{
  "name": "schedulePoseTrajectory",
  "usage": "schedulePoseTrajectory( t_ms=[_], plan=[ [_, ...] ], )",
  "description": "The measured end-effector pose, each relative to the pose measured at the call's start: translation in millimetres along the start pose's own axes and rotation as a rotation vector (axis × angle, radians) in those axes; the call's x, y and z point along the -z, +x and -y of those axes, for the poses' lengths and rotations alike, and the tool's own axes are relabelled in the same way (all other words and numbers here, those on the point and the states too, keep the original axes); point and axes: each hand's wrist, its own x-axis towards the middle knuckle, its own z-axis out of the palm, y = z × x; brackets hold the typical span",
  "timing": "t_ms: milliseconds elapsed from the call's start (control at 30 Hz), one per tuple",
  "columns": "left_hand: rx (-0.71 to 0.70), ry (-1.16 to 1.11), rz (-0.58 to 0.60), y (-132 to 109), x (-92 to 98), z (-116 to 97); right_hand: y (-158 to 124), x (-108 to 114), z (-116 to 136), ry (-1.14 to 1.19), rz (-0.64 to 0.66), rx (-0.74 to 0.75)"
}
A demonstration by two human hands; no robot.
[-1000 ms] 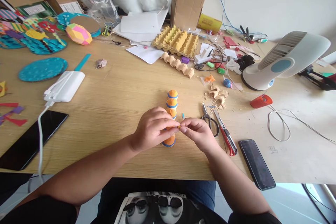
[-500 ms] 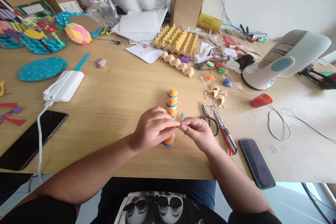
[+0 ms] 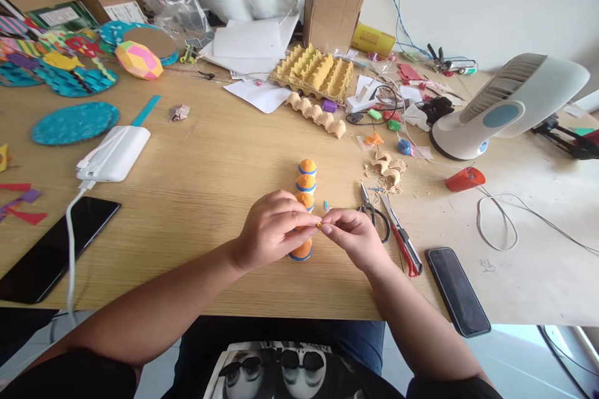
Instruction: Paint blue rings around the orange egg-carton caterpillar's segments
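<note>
Between the fingertips of both hands is a tiny yellow piece with a dark spot (image 3: pixel 319 225), too small to name. My left hand (image 3: pixel 276 227) pinches it from the left, thumb and fingers pressed together. From the right, the thumb and index finger of my right hand (image 3: pixel 353 235) close on it too. Under the hands lies a row of orange egg-carton cups (image 3: pixel 306 182) with blue bands, pointing away from me; its middle is covered by my left hand. A small blue scrap (image 3: pixel 326 205) lies just right of the row.
Right of my hands lie scissors (image 3: pixel 374 212), a red utility knife (image 3: pixel 402 237) and a phone (image 3: pixel 458 290). Farther back are carton scraps (image 3: pixel 388 168), clay lumps (image 3: pixel 394 125), a yellow egg tray (image 3: pixel 313 72) and a white fan (image 3: pixel 505 106). A power bank (image 3: pixel 115 153) sits left.
The tiny yellow piece shows slightly more between my fingertips, and the right fingers have shifted very slightly. Everything else stays in place.
</note>
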Motion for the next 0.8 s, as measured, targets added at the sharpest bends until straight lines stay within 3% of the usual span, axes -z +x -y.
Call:
schedulePoseTrajectory(
  t_ms=[800],
  plan=[
    [0.012,-0.019,-0.018,1.1,-0.6,-1.7,0.3,-2.2,5.7,-0.023,-0.003,0.026]
  ],
)
